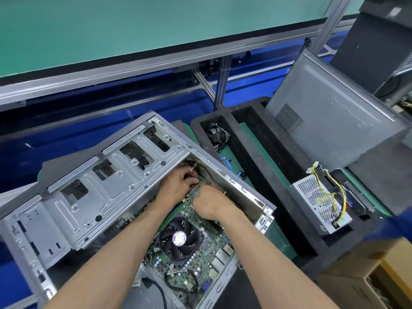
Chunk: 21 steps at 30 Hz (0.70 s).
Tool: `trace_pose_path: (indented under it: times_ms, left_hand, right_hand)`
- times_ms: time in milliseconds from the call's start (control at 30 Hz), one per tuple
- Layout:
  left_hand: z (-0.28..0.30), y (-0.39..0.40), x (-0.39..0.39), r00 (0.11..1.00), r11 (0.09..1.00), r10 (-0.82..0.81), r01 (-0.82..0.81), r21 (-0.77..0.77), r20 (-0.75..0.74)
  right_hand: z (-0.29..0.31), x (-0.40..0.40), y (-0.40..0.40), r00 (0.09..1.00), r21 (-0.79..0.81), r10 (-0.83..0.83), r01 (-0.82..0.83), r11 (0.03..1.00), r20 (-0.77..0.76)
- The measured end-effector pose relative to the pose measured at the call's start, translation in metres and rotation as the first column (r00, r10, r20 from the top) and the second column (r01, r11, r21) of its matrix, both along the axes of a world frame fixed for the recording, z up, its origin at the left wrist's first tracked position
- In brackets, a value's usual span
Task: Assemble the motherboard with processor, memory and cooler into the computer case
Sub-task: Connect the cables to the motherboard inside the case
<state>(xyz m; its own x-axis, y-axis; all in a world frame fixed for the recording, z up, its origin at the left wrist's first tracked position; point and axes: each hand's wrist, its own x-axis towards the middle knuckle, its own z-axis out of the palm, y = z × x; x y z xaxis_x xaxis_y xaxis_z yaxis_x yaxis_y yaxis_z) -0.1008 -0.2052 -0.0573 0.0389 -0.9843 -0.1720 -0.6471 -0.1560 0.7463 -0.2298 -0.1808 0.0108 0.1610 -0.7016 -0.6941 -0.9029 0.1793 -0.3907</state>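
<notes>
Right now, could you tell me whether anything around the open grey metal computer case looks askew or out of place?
Nothing looks damaged or spilled. The grey metal computer case lies skewed on the bench, and its grey side panel leans tilted in the black foam tray. The silver perforated power supply sits outside the case, with its yellow and black wires loose.

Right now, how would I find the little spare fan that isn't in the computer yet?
Start at the open grey metal computer case where both hands work. Just right of it sits a long black foam tray; look in its far-left pocket. The small square black fan lies there alone, unlike the bigger black cooler fan mounted on the green motherboard.
</notes>
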Motion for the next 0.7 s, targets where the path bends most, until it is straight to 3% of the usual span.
trace_pose_path:
  times_ms: [700]
  left_hand:
    - [0.0005,-0.0009,0.0017,0.993,1.0,-0.012,0.013,0.012,-0.114]
  right_hand:
    - [0.0044,0.0007,0.0005,1.0,-0.042,-0.01,0.011,0.999,0.028]
